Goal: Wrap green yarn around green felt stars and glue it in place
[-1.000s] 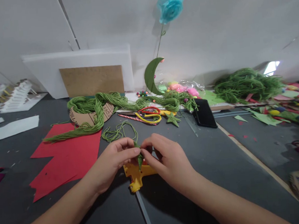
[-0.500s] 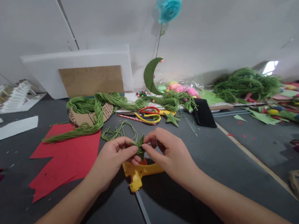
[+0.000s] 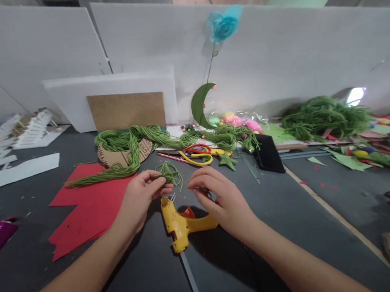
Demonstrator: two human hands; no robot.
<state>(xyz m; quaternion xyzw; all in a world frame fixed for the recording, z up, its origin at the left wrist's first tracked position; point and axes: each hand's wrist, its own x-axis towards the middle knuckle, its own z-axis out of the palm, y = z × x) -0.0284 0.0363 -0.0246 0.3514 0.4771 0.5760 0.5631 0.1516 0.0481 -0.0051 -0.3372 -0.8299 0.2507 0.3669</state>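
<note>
My left hand (image 3: 143,190) is closed, pinching a small green star (image 3: 166,175) at its edge; loops of green yarn lie just behind it. Apart from the star, my right hand (image 3: 215,194) is loosely curled, thumb and forefinger slightly parted, and I see nothing between them. Below both hands a yellow glue gun (image 3: 177,228) lies on the dark table, a grey glue stick (image 3: 191,277) sticking out of its back end. My right hand hovers over its handle. A second green star (image 3: 227,160) rests beyond, beside scissors with red and yellow handles (image 3: 196,158).
Red paper (image 3: 88,213) and a green yarn skein (image 3: 133,155) lie left. Behind stand a green crescent moon (image 3: 199,106) and a blue flower (image 3: 224,26). A black phone (image 3: 269,153) lies right of centre, with a green yarn heap (image 3: 326,117) farther right.
My right hand has come away from the star, which stays in my left hand. My left hand has shifted slightly left and up, uncovering the glue gun's nozzle end. The view has tilted up slightly.
</note>
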